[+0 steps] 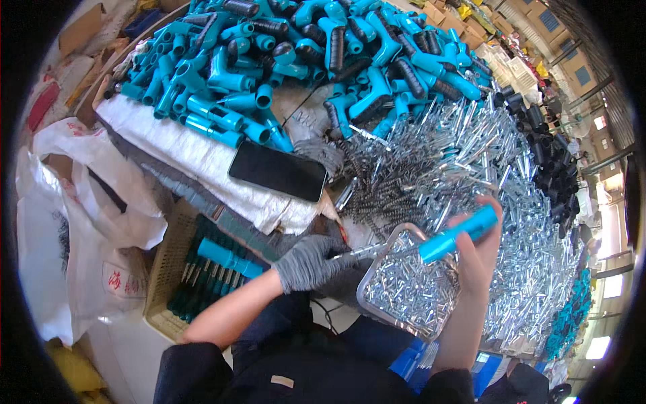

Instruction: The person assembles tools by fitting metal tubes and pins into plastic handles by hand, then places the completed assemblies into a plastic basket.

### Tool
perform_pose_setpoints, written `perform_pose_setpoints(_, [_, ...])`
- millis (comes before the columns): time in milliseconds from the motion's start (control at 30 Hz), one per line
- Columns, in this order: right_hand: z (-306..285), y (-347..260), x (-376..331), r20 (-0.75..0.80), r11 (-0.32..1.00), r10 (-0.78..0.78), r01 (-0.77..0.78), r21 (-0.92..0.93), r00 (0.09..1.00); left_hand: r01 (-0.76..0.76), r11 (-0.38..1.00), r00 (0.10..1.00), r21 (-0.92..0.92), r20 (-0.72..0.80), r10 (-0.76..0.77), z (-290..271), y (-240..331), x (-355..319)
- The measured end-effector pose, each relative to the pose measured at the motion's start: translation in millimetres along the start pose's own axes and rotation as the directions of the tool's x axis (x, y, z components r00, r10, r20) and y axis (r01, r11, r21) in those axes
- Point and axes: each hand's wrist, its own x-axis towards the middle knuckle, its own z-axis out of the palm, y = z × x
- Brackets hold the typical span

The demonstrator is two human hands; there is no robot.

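Between right fingers (486,214), teal handle (459,234), above tray (397,236)

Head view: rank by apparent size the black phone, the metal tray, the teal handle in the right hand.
1. metal tray, largest, though it sits nearest the camera.
2. black phone, a bit smaller in the picture; it lies farther off, so the order of these two is unsure.
3. teal handle, clearly smallest.

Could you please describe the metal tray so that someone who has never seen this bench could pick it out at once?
Start from the wide heap of loose shiny metal pins covering the right half of the bench. At its near edge, just under the right hand holding a teal handle, sits the metal tray. Unlike the loose heap around it, it has a raised, rounded silver rim and holds short silver pieces.
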Motion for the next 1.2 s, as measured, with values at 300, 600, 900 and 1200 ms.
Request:
perform_pose_setpoints(300, [-41.1, 49.2, -107.6, -0.193, 0.874, 0.439, -0.367, 0.318, 0.878, 0.287, 0.953, 0.943, -0.098, 0.202, -0.263, 4.1, 50.9, -23.2])
perform_pose_setpoints(600, [-35.6, 47.2, -134.1, -0.033, 0.754, 0.495, -0.410, 0.514, 0.868, 0.075, 0.986, 0.947, 0.148, 0.301, -0.117, 34.5, 84.7, -33.5])
perform_pose_setpoints(900, [-45.6, 43.6, -163.4, 0.296, 0.727, 0.462, -0.549, 0.413, 0.836, 0.164, 0.963, 0.933, 0.212, 0.285, -0.222, 66.5, 75.9, -31.8])
perform_pose_setpoints(1200, [-46.1, 39.4, -161.3, 0.272, 0.697, 0.497, -0.566, 0.440, 0.824, 0.216, 0.912, 0.925, 0.349, 0.225, -0.305, 80.9, 95.7, -21.4])
